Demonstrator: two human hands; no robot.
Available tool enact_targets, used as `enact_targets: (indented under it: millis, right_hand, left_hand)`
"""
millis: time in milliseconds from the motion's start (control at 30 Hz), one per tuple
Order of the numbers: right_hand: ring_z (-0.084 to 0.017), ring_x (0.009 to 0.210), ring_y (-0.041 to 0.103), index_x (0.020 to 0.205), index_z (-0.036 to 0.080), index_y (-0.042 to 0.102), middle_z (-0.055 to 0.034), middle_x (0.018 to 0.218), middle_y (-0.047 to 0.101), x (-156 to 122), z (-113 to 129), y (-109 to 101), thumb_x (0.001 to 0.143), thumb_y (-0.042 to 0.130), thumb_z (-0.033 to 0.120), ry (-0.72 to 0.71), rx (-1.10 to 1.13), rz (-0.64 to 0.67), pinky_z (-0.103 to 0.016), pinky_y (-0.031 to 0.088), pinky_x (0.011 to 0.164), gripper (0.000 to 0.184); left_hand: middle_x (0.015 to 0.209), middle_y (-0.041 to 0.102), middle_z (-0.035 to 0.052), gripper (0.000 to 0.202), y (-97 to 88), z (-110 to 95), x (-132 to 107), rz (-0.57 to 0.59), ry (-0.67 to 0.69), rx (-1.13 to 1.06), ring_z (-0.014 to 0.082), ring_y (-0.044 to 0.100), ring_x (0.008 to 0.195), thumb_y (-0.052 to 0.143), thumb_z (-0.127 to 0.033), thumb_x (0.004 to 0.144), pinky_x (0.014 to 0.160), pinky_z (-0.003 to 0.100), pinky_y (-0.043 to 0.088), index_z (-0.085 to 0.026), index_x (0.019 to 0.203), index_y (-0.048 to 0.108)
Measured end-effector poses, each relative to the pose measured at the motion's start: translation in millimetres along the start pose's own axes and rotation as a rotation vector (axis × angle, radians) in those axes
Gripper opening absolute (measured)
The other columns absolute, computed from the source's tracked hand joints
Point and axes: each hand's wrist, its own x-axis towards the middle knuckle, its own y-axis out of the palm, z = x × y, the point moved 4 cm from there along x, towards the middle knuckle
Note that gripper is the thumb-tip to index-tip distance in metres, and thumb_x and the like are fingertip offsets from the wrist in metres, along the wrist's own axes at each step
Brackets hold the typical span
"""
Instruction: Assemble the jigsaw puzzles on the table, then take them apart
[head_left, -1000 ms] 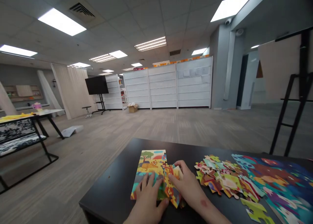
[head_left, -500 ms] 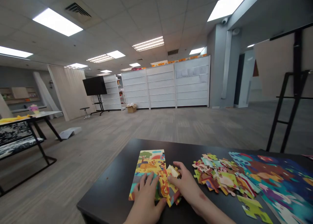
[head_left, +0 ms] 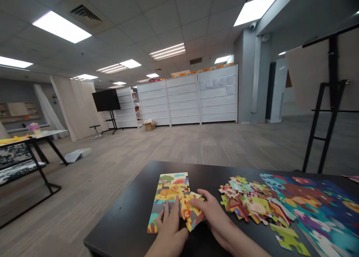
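Left hand (head_left: 169,221) spread over a colourful cardboard jigsaw (head_left: 171,188), hiding part; right hand's (head_left: 210,214) grip unclear; loose pieces (head_left: 249,201) at three o'clock on the matte black table (head_left: 126,223).

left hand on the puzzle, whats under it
Under the left hand lies the partly built jigsaw puzzle, with yellow and teal areas showing around the hand. The part right beneath the hand is covered, so its picture cannot be seen.
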Motion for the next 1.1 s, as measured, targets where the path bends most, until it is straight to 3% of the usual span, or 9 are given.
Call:
enact_targets:
  millis: [133, 300, 433, 567, 667, 733, 800, 900, 1100]
  right_hand:
    - [-0.027, 0.074, 0.076, 0.120, 0.017, 0.054, -0.0068, 0.088, 0.077, -2.9, 4.0, 3.9, 0.061, 0.078, 0.032, 0.023, 0.008, 0.033, -0.034, 0.059, 0.067, 0.066]
    - [-0.026, 0.079, 0.075, 0.115, 0.021, 0.056, -0.0049, 0.092, 0.077, -9.5, 5.7, 13.1, 0.058, 0.075, 0.034, -0.082, -0.064, 0.042, -0.031, 0.059, 0.062, 0.062]
    - [-0.025, 0.076, 0.074, 0.125, 0.020, 0.052, -0.0056, 0.094, 0.077, -16.2, 5.1, 15.8, 0.058, 0.075, 0.031, -0.069, -0.089, 0.044, -0.028, 0.057, 0.057, 0.072]
    - [-0.022, 0.066, 0.073, 0.129, 0.017, 0.049, -0.0050, 0.088, 0.077, -18.7, 13.9, 11.0, 0.058, 0.073, 0.027, -0.039, -0.079, 0.006, -0.028, 0.056, 0.055, 0.075]
    - [-0.021, 0.061, 0.072, 0.129, 0.019, 0.049, -0.0035, 0.086, 0.076, -19.5, 22.7, 8.7, 0.062, 0.071, 0.029, -0.023, -0.045, -0.005, -0.026, 0.052, 0.047, 0.071]
    - [-0.021, 0.060, 0.071, 0.126, 0.020, 0.051, -0.0035, 0.087, 0.076, -20.6, 27.3, 8.2, 0.064, 0.071, 0.030, -0.031, -0.017, -0.015, -0.024, 0.049, 0.044, 0.066]
    - [-0.020, 0.061, 0.071, 0.123, 0.020, 0.053, -0.0035, 0.087, 0.076, -22.0, 29.8, 8.4, 0.065, 0.071, 0.031, -0.044, 0.017, -0.020, -0.024, 0.050, 0.045, 0.062]
    - [-0.021, 0.064, 0.072, 0.120, 0.020, 0.054, -0.0027, 0.086, 0.076, -23.2, 31.1, 9.3, 0.068, 0.074, 0.033, -0.066, 0.093, 0.009, -0.027, 0.054, 0.051, 0.057]
    - [-0.025, 0.077, 0.076, 0.123, 0.024, 0.053, -0.0019, 0.092, 0.076, -17.7, 37.8, 0.2, 0.065, 0.082, 0.034, -0.142, 0.178, -0.077, -0.030, 0.059, 0.061, 0.066]
  left_hand:
    - [0.168, 0.008, 0.0033, 0.111, -3.8, -11.1, -6.2, 0.030, -0.067, -0.036, 0.0348, -0.014, 0.152, 0.053, -0.023, 0.062, 0.121, 0.054, -0.001, -0.018, 0.163, 0.008]
    - [0.168, 0.000, 0.0091, 0.119, 10.4, -18.8, -6.6, 0.057, -0.096, -0.017, 0.0371, -0.017, 0.151, 0.057, -0.021, 0.056, 0.122, 0.053, -0.004, -0.009, 0.162, 0.004]
    - [0.168, 0.009, 0.0098, 0.117, 14.0, -9.8, -4.9, 0.001, -0.028, -0.134, 0.0388, -0.010, 0.153, 0.062, -0.022, 0.059, 0.122, 0.051, -0.004, -0.010, 0.163, 0.009]
    - [0.165, 0.027, 0.0065, 0.101, -19.5, 14.1, -3.3, -0.161, -0.001, -0.313, 0.0341, 0.019, 0.153, 0.060, -0.030, 0.075, 0.122, 0.044, 0.017, -0.019, 0.163, 0.013]
    - [0.164, 0.030, 0.0123, 0.090, -52.8, 36.5, -4.4, -0.315, -0.177, -0.164, 0.0384, 0.025, 0.149, 0.055, -0.038, 0.084, 0.117, 0.053, 0.022, -0.017, 0.162, 0.017]
    - [0.158, 0.038, 0.0185, 0.084, -62.7, 45.2, -6.6, -0.309, -0.266, -0.079, 0.0414, 0.030, 0.146, 0.051, -0.044, 0.089, 0.113, 0.058, 0.024, -0.012, 0.161, 0.022]
    - [0.153, 0.045, 0.0209, 0.085, -61.7, 46.5, -9.1, -0.274, -0.266, -0.032, 0.0430, 0.031, 0.144, 0.054, -0.050, 0.088, 0.112, 0.059, 0.023, -0.011, 0.159, 0.028]
    - [0.155, 0.045, 0.0151, 0.088, -50.1, 38.4, -11.6, -0.260, -0.168, 0.020, 0.0438, 0.026, 0.146, 0.067, -0.049, 0.079, 0.113, 0.060, 0.018, -0.021, 0.157, 0.037]
    - [0.158, 0.042, 0.0101, 0.057, -34.5, 25.8, -9.3, -0.236, -0.077, 0.031, 0.0437, 0.027, 0.146, 0.069, -0.035, 0.079, 0.113, 0.061, 0.015, -0.033, 0.135, 0.065]
